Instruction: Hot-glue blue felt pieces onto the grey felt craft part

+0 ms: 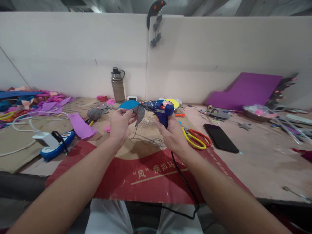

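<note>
My left hand [122, 123] pinches a blue felt piece [129, 104] whose right end carries a grey strip [139, 115]. Wrapped round the handle of a blue glue gun [163, 111] is my right hand [173, 131]. The gun's nozzle points left and lies close to the grey strip; whether they touch I cannot tell. Thin grey yarn [151, 139] trails below onto the work surface. A black cord runs down from the gun over a red printed sheet [146, 172].
Scissors with yellow and orange handles [196, 138] and a black phone [221, 138] lie right of my right hand. A bottle [118, 86] stands at the back. On the left are a blue power strip [57, 146], cables and a grey yarn ball [95, 113].
</note>
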A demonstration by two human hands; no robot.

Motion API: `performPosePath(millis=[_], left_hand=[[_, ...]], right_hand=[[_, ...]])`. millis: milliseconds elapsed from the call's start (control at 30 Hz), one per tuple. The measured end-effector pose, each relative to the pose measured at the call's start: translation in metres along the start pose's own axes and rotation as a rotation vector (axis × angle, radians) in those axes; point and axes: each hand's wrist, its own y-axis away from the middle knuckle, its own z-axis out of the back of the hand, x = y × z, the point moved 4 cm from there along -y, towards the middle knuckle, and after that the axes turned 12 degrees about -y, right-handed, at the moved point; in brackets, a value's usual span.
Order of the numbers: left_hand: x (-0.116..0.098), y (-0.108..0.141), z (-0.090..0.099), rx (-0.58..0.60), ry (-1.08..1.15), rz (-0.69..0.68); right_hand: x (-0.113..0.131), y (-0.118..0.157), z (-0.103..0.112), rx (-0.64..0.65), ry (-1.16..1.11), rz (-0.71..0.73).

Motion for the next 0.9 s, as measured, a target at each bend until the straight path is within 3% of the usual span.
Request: performPosePath(millis=[500,900], left_hand=[[-0.0006,-0.0005,0.0014,-0.029,0.033,0.051],[-0.0013,0.0015,-0.0009,0.015,0.015,0.040]], right_hand=[[0.0016,0.0001,0.0028,-0.043,-0.008,-0.003],[0.0012,0.0016,-0.0024,-0.008,0.054,0.042]])
